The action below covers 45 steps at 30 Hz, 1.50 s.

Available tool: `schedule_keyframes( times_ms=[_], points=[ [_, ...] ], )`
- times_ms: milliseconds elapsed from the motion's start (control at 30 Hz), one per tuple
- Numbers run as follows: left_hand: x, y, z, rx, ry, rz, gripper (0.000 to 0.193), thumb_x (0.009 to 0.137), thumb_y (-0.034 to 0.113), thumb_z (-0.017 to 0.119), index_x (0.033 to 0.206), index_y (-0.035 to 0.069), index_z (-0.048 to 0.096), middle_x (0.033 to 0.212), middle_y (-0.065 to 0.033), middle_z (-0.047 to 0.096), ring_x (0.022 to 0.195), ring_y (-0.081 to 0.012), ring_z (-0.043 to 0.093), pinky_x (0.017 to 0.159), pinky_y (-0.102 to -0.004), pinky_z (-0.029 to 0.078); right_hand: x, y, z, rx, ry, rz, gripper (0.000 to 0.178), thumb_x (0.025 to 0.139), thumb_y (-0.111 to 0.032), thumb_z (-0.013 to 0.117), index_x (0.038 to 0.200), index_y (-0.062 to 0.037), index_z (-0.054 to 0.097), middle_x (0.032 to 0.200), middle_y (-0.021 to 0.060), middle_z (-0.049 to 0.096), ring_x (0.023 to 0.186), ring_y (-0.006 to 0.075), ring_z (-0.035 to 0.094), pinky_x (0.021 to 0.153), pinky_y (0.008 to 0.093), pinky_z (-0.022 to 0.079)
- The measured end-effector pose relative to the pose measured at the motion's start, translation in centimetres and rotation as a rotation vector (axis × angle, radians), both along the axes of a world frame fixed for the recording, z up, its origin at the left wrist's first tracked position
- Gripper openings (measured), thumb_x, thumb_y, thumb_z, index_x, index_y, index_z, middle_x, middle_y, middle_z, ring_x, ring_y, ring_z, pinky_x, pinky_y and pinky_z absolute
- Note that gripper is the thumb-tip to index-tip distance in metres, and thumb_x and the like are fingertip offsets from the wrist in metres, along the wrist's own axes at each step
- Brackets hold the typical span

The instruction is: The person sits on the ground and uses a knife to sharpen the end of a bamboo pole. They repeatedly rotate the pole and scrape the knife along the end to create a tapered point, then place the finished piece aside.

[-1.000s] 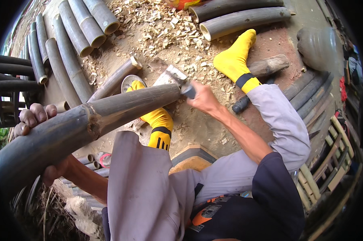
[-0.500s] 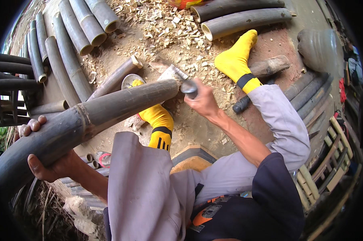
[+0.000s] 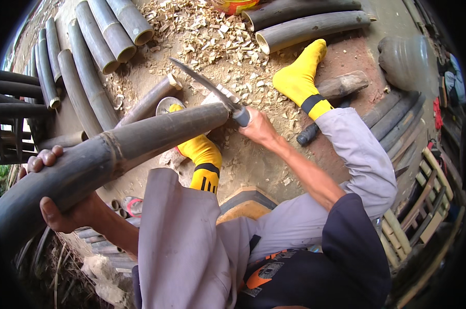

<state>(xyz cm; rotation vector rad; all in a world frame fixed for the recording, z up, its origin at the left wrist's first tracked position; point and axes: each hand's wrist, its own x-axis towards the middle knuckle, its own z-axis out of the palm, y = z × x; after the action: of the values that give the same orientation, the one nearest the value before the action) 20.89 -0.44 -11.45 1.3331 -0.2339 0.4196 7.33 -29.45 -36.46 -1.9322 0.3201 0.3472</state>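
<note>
My left hand (image 3: pixel 57 206) grips the near end of a thick dark bamboo pole (image 3: pixel 114 149) that slants from lower left up toward the middle. My right hand (image 3: pixel 257 129) is closed around the handle of a long knife (image 3: pixel 204 87). Its blade points up and to the left, above the pole's far end. That far end rests by a small wooden block, partly hidden behind the pole. My feet in yellow socks (image 3: pixel 300 77) rest on the dirt ground on either side of the pole's far end.
Cut bamboo sections (image 3: pixel 96 46) lie in a row at the upper left, two more (image 3: pixel 310 28) at the top. Wood chips (image 3: pixel 212 36) cover the ground between them. A grey pot (image 3: pixel 405 59) and bamboo slats (image 3: pixel 423 206) are on the right.
The knife blade has swung up from the pole's far end and now points up-left. My left hand has shifted its grip on the pole, which has moved slightly.
</note>
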Motion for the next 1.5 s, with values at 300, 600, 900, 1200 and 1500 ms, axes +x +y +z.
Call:
schedule_keyframes(
  times_ms=[300,600,900,1200,1500],
  points=[
    [-0.2,2.2,-0.1,-0.045,-0.064,-0.288,0.069,0.061,0.028,0.065,0.119,0.002,0.040,0.100,-0.0150,0.046,0.095,-0.0275,0.048,0.097,-0.0466,0.036,2.3,-0.5,8.8,0.066,-0.399,-0.202,0.030,0.073,-0.007,0.069,0.100,-0.0019,0.057,0.079,0.0092,0.064,0.067,0.0169,0.064,0.061,0.0299,0.055],
    [-0.1,3.0,0.0,0.003,-0.051,-0.381,0.076,0.059,0.030,0.068,0.124,0.004,0.039,0.103,-0.0122,0.046,0.099,-0.0279,0.048,0.097,-0.0464,0.038,0.8,-1.8,3.4,-0.079,0.041,0.021,0.030,0.069,-0.007,0.066,0.098,0.0008,0.059,0.072,0.0090,0.064,0.063,0.0220,0.066,0.061,0.0342,0.056],
    [-0.4,0.6,0.4,0.012,0.062,-0.223,0.070,0.064,0.031,0.065,0.123,0.003,0.040,0.113,-0.0173,0.043,0.109,-0.0334,0.044,0.097,-0.0502,0.035,-1.3,-0.6,-0.8,-0.100,0.054,0.014,0.034,0.067,-0.003,0.065,0.100,-0.0004,0.058,0.081,0.0134,0.065,0.074,0.0237,0.065,0.065,0.0315,0.055],
    [-2.3,2.5,0.8,-0.170,-0.022,0.058,0.061,0.065,0.023,0.063,0.118,0.001,0.042,0.099,-0.0138,0.046,0.095,-0.0286,0.047,0.098,-0.0455,0.035,2.2,0.2,8.9,-0.040,-0.470,-0.138,0.031,0.071,-0.005,0.071,0.096,0.0003,0.053,0.075,0.0150,0.065,0.065,0.0236,0.068,0.056,0.0317,0.058],
    [-2.2,3.0,1.0,-0.148,-0.059,-0.165,0.077,0.059,0.028,0.067,0.123,0.002,0.035,0.101,-0.0130,0.044,0.092,-0.0265,0.049,0.094,-0.0448,0.039,0.0,-1.2,3.4,-0.060,-0.045,0.018,0.029,0.072,-0.005,0.065,0.098,0.0022,0.054,0.076,0.0169,0.065,0.063,0.0233,0.066,0.054,0.0290,0.057]
  ],
)
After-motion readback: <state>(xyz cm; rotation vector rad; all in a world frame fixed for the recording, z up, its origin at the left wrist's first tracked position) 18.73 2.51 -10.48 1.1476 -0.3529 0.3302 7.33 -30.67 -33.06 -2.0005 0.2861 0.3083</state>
